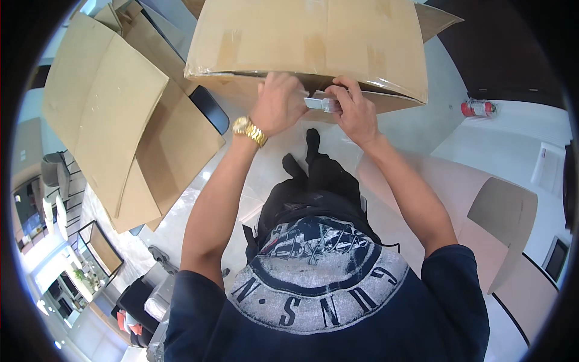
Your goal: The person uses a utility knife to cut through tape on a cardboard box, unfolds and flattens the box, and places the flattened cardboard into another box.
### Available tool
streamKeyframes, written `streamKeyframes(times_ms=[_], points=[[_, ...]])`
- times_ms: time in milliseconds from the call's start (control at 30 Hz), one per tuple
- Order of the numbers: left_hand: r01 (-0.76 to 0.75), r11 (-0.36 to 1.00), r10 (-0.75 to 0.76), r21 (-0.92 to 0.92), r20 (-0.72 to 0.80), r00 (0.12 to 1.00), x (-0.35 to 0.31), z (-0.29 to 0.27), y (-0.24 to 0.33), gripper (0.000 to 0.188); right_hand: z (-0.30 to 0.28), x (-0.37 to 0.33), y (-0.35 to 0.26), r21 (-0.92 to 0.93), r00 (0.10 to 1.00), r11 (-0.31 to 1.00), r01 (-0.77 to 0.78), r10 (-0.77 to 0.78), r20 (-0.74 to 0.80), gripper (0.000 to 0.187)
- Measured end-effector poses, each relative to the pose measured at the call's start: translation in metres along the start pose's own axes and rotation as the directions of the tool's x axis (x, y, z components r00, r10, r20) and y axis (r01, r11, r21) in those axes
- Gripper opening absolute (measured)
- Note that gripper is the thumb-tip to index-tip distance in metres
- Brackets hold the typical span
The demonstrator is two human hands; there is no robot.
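A large cardboard box (289, 42) stands in front of me, with strips of tape on its top panel and a dark gap along its near edge. At that gap, my left hand (278, 104), below a gold wristwatch (250, 131), is closed with its fingertips mostly hidden. My right hand (356, 116) is bent at the same edge and pinches a short, shiny, clear strip (319, 104) that looks like packing tape. This strip spans the space between both hands; whether the left fingers grip it is hidden.
Opened, folded cardboard (102, 114) leans at the left, over a dark-topped piece (209, 110). A red fire extinguisher (479, 108) is by the right wall. Curved pale sheets (482, 241) stand at my right. Chairs (55, 175) and a framed board (99, 248) are farther left.
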State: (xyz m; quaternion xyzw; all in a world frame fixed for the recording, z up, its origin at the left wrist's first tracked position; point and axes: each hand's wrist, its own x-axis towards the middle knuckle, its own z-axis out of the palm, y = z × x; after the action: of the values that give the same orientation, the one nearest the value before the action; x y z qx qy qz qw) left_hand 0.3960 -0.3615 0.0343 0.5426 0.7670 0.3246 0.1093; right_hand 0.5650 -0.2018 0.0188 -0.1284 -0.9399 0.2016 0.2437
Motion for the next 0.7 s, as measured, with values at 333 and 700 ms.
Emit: streamKeyframes(times_ms=[333, 700], points=[[-0.092, 0.995, 0.094, 0.03, -0.074, 0.993, 0.066, 0.018, -0.01, 0.035, -0.068, -0.054, 0.001, -0.115, 0.964, 0.992, -0.056, 0.084, 0.253, 0.019], [-0.115, 0.992, 0.118, 0.055, -0.059, 0.991, 0.106, 0.045, -0.008, 0.031, -0.11, -0.06, 0.042, -0.067, 0.895, 0.971, -0.228, 0.236, 0.378, 0.029]])
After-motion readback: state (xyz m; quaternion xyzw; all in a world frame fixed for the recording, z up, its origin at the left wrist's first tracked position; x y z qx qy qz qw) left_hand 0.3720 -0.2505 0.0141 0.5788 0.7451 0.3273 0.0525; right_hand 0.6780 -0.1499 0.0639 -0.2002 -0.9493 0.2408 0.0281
